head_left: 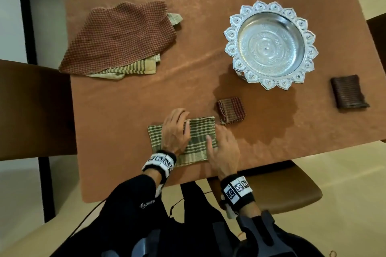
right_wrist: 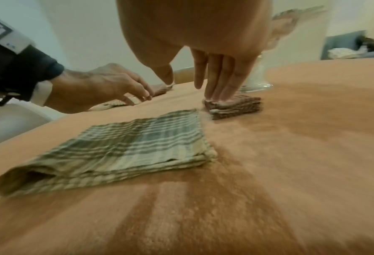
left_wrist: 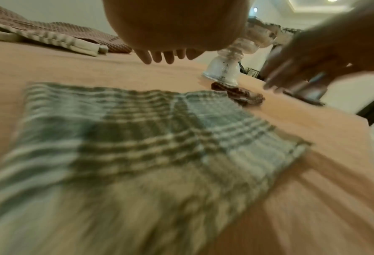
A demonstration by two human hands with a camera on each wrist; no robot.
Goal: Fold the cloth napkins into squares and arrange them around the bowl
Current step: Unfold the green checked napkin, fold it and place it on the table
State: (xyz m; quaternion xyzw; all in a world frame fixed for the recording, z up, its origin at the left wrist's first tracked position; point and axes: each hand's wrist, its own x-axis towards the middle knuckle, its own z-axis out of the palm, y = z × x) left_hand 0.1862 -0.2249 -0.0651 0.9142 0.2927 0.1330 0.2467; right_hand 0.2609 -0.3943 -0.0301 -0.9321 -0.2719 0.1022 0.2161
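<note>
Black sleeves (head_left: 133,198) lead up to two hands over the green-and-cream checked napkin (head_left: 198,137), which lies folded to a thick rectangle on the bench (head_left: 125,100), on the person's side of the silver scalloped pedestal bowl (head_left: 270,45). Left fingers (head_left: 184,119) curl over the napkin's edge that faces the bowl; whether they pinch it or only rest on it I cannot tell. Right fingers (head_left: 208,142) lie straight and released, tips on the napkin's bowl-side end; the right wrist view shows them extended and together. The left hand (head_left: 176,131) covers the napkin's middle, the right hand (head_left: 224,150) its end.

Just beyond that end, between napkin and bowl, sits a small red-checked folded square (head_left: 230,113), apparently finished. A dark brown striped folded square (head_left: 348,92) lies beside the bowl on its far side from the hands. Well apart from the bowl, across the bench, a loose red waffle-weave cloth (head_left: 119,37) covers a cream striped cloth (head_left: 125,69), both unfolded.

Judging ahead: the stacked layers show a gaping open fold in the right wrist view, so the next fold could slip skewed if the layers shift under uneven pressure. A sweeping right hand might also nudge the red-checked square out of place.
</note>
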